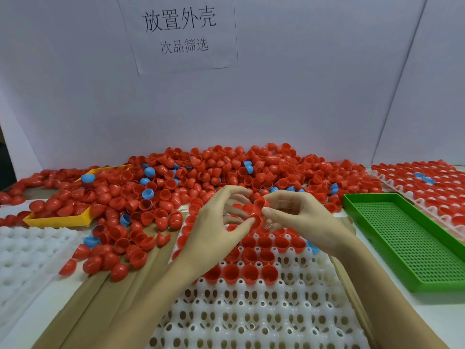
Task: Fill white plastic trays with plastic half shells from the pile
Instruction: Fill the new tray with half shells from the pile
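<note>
Both hands, the left hand (221,222) and right hand (297,217), pinch red half shells (260,207) above the partly filled white tray (251,311). Next, probably, each shell must be seated open side up in an empty cell.

wall (302,96): pale panels | paper sign (179,31): printed characters | table (427,306): white

Both bare forearms enter from the lower edge and converge toward the centre. Left hand (221,222): palm turned inward, fingers curled, thumb and fingertips pinching. Right hand (299,220): fingers curled, thumb (273,213) extended toward the left hand, tip in a pinch. The fingertips of the two hands meet, nearly touching, wrists slightly raised and well apart.
</note>
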Action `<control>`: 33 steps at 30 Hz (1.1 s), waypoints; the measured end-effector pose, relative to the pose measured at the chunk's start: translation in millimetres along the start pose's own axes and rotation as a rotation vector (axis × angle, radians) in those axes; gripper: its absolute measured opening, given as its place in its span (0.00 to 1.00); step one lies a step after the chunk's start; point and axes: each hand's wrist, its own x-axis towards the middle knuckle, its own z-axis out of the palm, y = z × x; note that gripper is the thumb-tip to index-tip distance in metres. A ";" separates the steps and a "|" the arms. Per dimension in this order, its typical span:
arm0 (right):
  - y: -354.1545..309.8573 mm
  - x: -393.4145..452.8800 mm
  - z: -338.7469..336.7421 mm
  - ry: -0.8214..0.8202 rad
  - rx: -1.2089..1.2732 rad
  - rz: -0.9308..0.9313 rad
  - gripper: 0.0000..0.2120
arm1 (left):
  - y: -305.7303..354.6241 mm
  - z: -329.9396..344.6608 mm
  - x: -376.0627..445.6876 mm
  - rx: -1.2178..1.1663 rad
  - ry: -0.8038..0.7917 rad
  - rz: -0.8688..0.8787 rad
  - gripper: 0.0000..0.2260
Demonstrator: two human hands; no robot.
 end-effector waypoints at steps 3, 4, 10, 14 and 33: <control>0.8 0.5 -0.9 0.048 0.032 -0.003 0.12 | -2.0 -2.0 0.7 0.070 0.084 0.017 0.11; 1.1 0.8 -1.1 0.052 0.047 -0.009 0.12 | -2.9 -2.6 0.9 0.135 0.116 0.060 0.09; -0.7 0.7 2.3 -0.010 0.050 -0.031 0.13 | -2.9 -0.9 2.4 0.037 0.043 -0.038 0.06; -2.4 0.7 11.0 -0.087 -0.044 -0.087 0.13 | -0.1 -5.8 4.7 -0.183 -0.050 -0.222 0.07; 4.0 -0.5 -25.5 0.321 0.034 0.058 0.13 | 22.6 23.6 -22.9 0.465 -0.152 0.354 0.04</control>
